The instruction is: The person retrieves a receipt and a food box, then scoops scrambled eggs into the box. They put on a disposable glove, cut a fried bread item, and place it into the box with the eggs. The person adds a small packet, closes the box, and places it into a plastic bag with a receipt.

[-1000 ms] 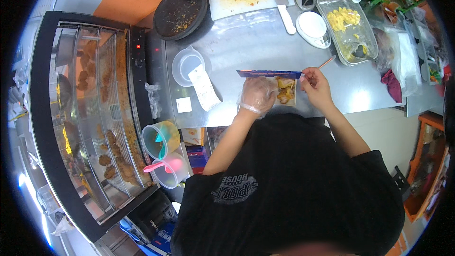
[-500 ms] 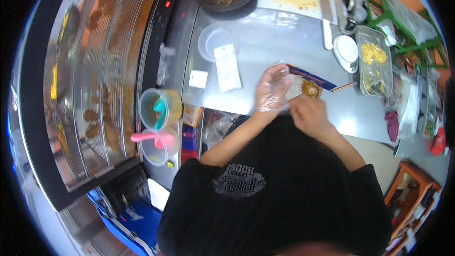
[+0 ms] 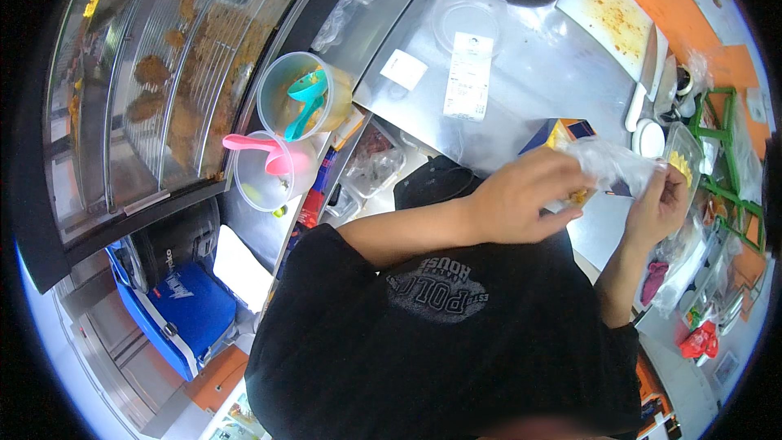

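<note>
Your widest open room is the bare stretch of the steel table (image 3: pixel 529 57) between the long paper receipt (image 3: pixel 467 77) and the white cutting board (image 3: pixel 607 12). The table's near edge slants past your left forearm, with the two plastic tubs, one with a teal scoop (image 3: pixel 306 102) and one with a pink scoop (image 3: pixel 281 163), beyond it on the left. Your right side is tighter: the knife (image 3: pixel 637 104), the white scale (image 3: pixel 648 139) and the clear tray (image 3: pixel 672 143) of yellow food stand near your right hand (image 3: pixel 664 202). The blue and orange box (image 3: pixel 539 135) sits on the table just beyond your left hand (image 3: pixel 525 200), which partly hides it. Compared with half a second ago, your left hand is bare where it wore the clear plastic glove (image 3: pixel 615 161), your right hand has moved away from the food in the box, and the whole view has swung round, bringing the tubs higher. The glove is now off, crumpled and drawn out between your two hands above the table. Your right fingers close in a pinch on its right end. Your left fingers curl with the thumb standing apart at a narrow gap, their tips near the glove's other end; you cannot tell whether they grip it.
</note>
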